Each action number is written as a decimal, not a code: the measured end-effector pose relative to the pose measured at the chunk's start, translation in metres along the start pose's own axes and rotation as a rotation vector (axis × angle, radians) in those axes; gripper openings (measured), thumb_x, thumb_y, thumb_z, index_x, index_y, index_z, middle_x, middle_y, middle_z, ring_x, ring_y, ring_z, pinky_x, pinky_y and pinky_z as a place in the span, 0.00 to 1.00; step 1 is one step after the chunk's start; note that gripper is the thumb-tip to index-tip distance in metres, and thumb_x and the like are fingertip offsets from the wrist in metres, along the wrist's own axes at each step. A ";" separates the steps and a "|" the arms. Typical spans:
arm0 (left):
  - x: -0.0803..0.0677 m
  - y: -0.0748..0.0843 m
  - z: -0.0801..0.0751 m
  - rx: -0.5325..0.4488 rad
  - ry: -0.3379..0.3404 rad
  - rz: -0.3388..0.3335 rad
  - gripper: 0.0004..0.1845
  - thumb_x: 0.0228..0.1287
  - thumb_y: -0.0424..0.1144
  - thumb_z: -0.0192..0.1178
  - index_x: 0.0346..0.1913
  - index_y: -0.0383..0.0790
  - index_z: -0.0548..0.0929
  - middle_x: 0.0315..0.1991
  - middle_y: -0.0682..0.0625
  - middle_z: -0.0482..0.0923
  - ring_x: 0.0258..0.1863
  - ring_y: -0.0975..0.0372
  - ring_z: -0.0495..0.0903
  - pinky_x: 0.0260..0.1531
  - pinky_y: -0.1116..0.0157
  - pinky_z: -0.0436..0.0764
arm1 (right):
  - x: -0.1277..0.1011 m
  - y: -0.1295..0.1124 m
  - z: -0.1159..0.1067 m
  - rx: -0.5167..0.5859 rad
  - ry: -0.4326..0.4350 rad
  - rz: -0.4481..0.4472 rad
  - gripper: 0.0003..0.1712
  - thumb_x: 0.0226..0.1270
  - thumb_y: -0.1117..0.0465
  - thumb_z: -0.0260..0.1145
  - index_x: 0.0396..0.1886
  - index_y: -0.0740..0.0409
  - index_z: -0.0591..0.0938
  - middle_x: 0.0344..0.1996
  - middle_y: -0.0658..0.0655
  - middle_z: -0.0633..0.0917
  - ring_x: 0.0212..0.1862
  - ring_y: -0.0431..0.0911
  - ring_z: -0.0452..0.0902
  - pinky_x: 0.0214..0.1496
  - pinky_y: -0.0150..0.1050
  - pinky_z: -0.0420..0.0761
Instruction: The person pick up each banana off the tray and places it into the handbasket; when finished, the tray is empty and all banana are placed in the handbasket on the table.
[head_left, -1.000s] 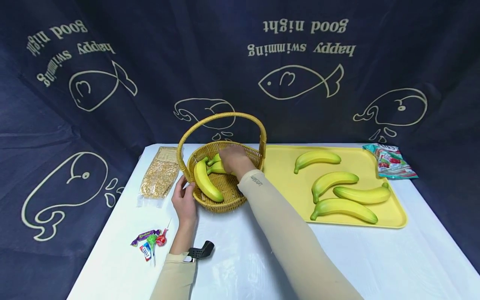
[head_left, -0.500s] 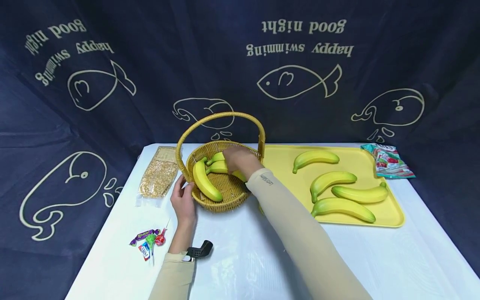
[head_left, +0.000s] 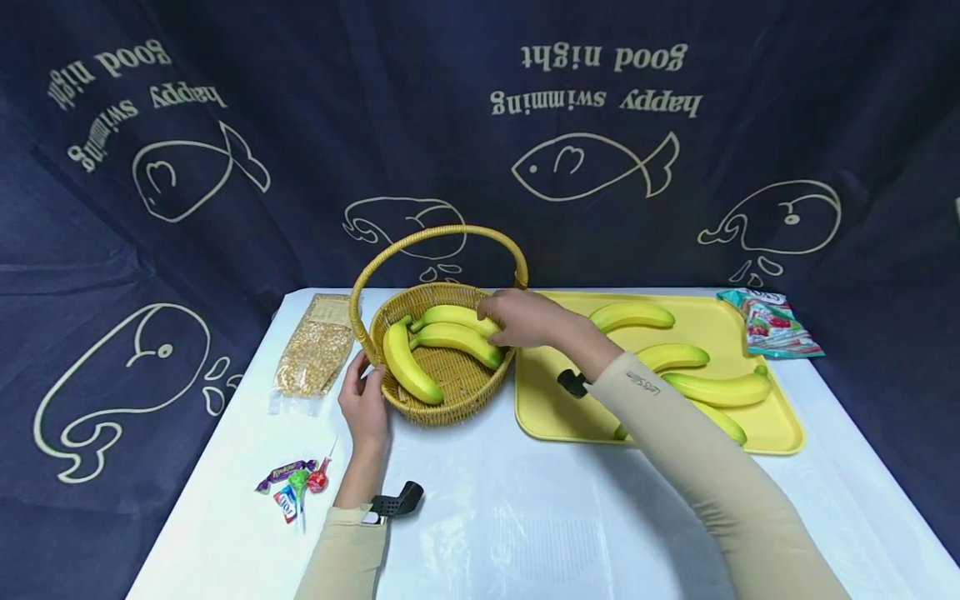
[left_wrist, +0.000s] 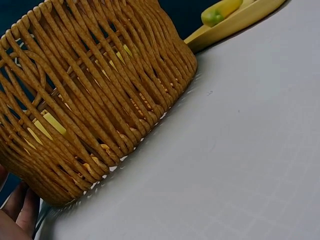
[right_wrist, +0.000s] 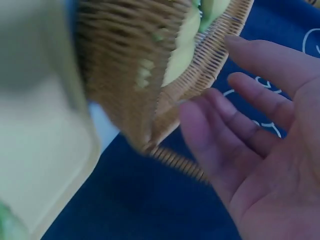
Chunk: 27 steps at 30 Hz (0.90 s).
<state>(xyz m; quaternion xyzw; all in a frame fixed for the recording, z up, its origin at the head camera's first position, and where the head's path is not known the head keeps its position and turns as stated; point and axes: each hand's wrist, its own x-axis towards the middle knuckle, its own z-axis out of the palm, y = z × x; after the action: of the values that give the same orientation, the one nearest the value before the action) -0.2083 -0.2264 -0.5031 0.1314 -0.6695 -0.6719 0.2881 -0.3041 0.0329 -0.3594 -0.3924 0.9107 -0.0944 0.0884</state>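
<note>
we judge that we are between bananas: three bananas (head_left: 450, 333) lie in the wicker basket (head_left: 450, 400), and our right hand (head_left: 525, 321) hangs empty over the basket's right rim, at the edge of the yellow tray (head_left: 562, 408). the right wrist view shows its fingers (right_wrist: 260, 100) spread and relaxed, palm bare, holding nothing, with the basket's weave just beside them. the forearm in its beige sleeve (head_left: 697, 450) runs across the tray from the lower right and hides part of the bananas on the tray (head_left: 712, 387); four are there, well apart from the basket, the farthest one near the tray's back edge. our left hand (head_left: 363, 404) rests against the basket's left wall, fingers lightly curved against the wicker and steadying it on the white counter (head_left: 525, 517); the left wrist view shows only the fingertips (left_wrist: 20, 215) under the woven wall, so how firmly they press we cannot tell. the next move, as we read it, calls for the right hand to swing out over the tray, close its fingers round one banana's middle, and lift clear of the rim and the arched handle (head_left: 435, 237) on the way in. a bag of grain (head_left: 318, 350), some sweets (head_left: 296, 483) and a snack packet (head_left: 768, 325) lie off to the sides.
</note>
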 end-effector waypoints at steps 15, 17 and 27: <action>0.000 0.003 -0.002 -0.021 -0.007 -0.022 0.20 0.65 0.37 0.57 0.60 0.54 0.80 0.55 0.50 0.76 0.44 0.60 0.79 0.44 0.69 0.77 | -0.097 0.123 0.015 0.020 0.179 0.242 0.21 0.61 0.63 0.68 0.55 0.62 0.80 0.47 0.61 0.81 0.50 0.57 0.75 0.52 0.53 0.74; -0.001 0.007 -0.003 -0.027 -0.021 -0.031 0.21 0.66 0.37 0.56 0.61 0.52 0.79 0.55 0.49 0.76 0.44 0.60 0.78 0.45 0.68 0.77 | -0.102 0.140 0.019 -0.012 0.161 0.297 0.24 0.60 0.66 0.67 0.57 0.63 0.78 0.51 0.64 0.80 0.54 0.61 0.72 0.55 0.56 0.71; -0.009 0.027 -0.002 -0.011 -0.029 -0.026 0.22 0.65 0.34 0.55 0.62 0.43 0.77 0.55 0.44 0.76 0.42 0.62 0.78 0.46 0.65 0.77 | -0.106 0.172 0.037 -0.140 0.066 0.381 0.30 0.55 0.74 0.59 0.61 0.59 0.75 0.52 0.67 0.76 0.54 0.65 0.69 0.55 0.59 0.70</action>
<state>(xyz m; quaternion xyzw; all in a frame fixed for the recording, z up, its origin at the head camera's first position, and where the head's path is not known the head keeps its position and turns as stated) -0.1943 -0.2217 -0.4792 0.1290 -0.6682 -0.6810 0.2704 -0.3434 0.2225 -0.4270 -0.2147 0.9752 -0.0253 0.0472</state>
